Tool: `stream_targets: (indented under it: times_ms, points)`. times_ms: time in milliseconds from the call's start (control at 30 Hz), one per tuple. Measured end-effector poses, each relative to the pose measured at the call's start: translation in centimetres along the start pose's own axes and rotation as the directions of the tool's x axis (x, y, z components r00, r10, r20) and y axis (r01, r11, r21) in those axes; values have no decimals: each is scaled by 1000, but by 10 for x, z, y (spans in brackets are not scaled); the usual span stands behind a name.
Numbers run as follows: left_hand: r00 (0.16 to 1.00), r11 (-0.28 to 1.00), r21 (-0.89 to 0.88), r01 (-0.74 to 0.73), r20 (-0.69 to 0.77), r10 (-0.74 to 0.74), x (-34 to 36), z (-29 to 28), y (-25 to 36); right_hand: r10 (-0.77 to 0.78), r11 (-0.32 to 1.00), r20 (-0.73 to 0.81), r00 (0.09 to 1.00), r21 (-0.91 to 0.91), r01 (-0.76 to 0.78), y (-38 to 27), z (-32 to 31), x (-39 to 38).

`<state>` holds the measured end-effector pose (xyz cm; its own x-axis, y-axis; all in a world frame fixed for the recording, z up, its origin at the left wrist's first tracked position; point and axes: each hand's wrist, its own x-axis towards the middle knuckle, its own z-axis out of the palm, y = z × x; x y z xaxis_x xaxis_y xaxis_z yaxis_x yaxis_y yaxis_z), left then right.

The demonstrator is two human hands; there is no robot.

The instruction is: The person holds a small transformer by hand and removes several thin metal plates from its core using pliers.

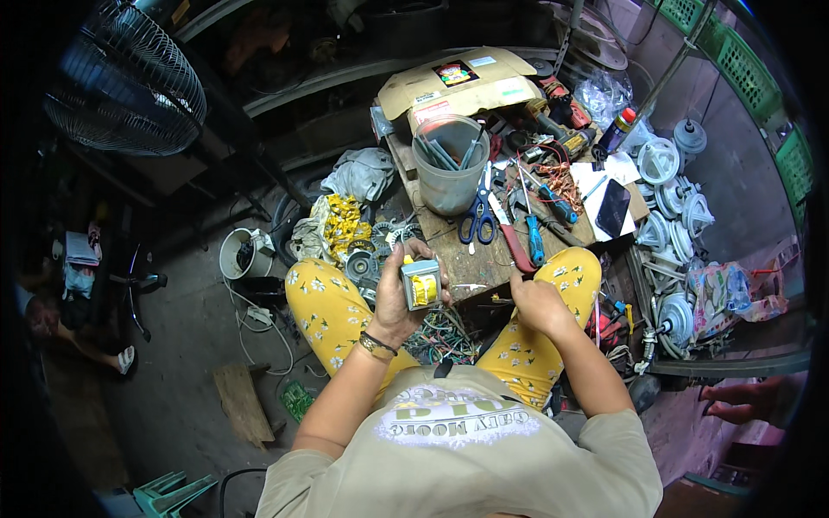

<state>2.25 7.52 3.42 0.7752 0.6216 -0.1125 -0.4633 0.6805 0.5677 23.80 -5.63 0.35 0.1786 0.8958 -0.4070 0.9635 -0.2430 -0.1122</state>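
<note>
Head view: nearest to us, we see a beige printed shirt [466, 470] and yellow flowered trousers [321, 298], with a tangle of wires [436, 345] between the knees. Above the tangle, the left hand [399, 298] holds a grey-framed yellow coil [422, 286], fingers wrapped about its sides, short of the bench's near edge. The right hand [541, 302] is curled over the right knee, close to the end of a red-handled knife [515, 245]; we cannot tell whether it grips anything. On the wooden bench [442, 233], beside the knife, we find a blue-handled screwdriver [534, 242] and dark-handled scissors [478, 210]. Farther back stand a translucent bucket [449, 192] with flat pieces inside and, to its right, a dark phone [613, 207] lying on paper. Beyond the bucket, we make out flattened cardboard [406, 93].
</note>
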Motion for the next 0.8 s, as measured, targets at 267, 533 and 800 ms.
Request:
stream_targets:
  times_ms: [267,533,800]
  points:
    - [997,977,-201,64,64,-52,-18,16,7,-152,972,-170,974,155,179,-7,21,1]
    - [999,981,-190,32,-10,-35,-24,22,9,-176,979,-19,984,99,177,-30,9,-11]
    - [1000,966,-258,12,-21,-18,-30,28,12,-153,876,2,988,463,135,-27,8,-7]
